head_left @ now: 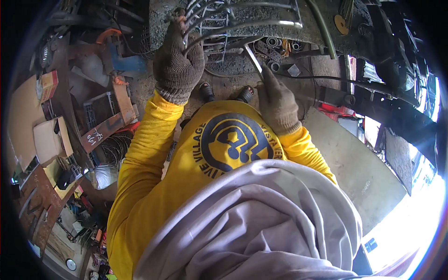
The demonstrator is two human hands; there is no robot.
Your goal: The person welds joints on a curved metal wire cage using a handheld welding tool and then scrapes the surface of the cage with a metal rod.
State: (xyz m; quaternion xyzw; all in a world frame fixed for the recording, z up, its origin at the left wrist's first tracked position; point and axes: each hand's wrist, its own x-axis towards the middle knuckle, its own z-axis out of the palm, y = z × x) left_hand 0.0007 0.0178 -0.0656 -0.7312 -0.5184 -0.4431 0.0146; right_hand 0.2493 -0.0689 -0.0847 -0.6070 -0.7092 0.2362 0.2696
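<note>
The room was crowded and rather dim. The floor [226, 88] was dark and dirty, before a grainy grey surface [280, 33]. At left there was a cardboard box [48, 142]; at right, a large pale panel [357, 170] and very strong white light [413, 226].

The gritty workbench [312, 37] and metal-rod frame [247, 24] show a workshop.
</note>
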